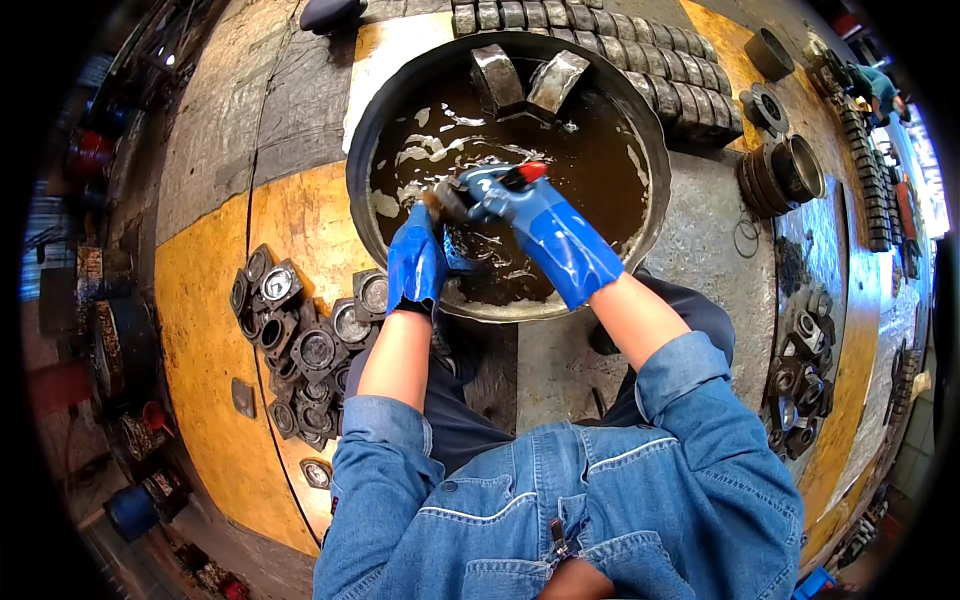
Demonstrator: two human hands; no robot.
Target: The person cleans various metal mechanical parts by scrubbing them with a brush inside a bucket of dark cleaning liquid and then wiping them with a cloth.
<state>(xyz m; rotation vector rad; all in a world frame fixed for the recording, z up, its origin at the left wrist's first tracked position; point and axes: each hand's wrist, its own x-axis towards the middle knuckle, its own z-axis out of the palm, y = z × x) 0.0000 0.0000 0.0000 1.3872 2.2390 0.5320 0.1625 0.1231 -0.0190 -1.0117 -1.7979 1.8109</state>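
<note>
Both hands wear blue rubber gloves over a wide round metal basin of murky brown liquid. My left hand is closed on a dark metal part held above the liquid. Blur and the gloves hide most of that part's shape. Against its right side, my right hand is closed round a tool with a red end; its working end is hidden, so I cannot tell its kind. At the basin's far side, two block-like metal pieces lean against the inner wall, partly in the liquid.
Left of the basin lies a heap of flanged metal parts. Rows of blocky metal pieces stand beyond it at the back right. Metal cylinders and another heap of parts are on the right. A person is far right.
</note>
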